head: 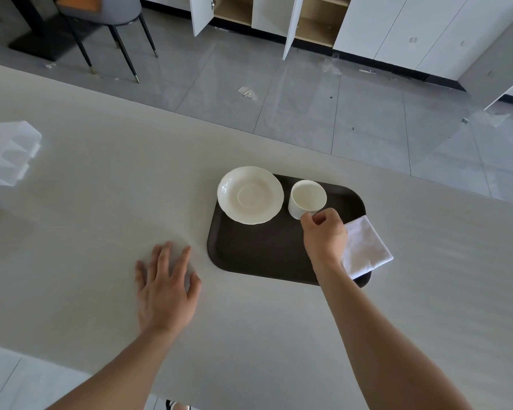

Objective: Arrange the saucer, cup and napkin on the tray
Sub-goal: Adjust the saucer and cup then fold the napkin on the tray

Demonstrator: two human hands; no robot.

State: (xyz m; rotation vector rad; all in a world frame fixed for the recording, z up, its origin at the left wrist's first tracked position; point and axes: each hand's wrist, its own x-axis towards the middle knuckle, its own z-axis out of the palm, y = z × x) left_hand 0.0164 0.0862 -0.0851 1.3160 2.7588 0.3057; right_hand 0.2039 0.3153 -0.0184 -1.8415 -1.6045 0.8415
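Head view shows the right hand point(323, 235) reaching forward over the dark brown rectangular plastic tray point(258, 255), fingers pinched on the near side of the white ceramic cup point(307, 198), which stands beside the white scalloped saucer point(249, 195). A folded white cloth napkin point(366, 247) overhangs the tray's right edge. Left hand point(166, 288) rests flat and spread on the pale worktop point(101, 217).

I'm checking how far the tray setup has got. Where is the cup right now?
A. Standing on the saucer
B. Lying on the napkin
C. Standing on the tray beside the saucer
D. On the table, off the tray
C: the cup stands upright on the dark tray, to the right of the empty saucer, with the right hand at its near side.
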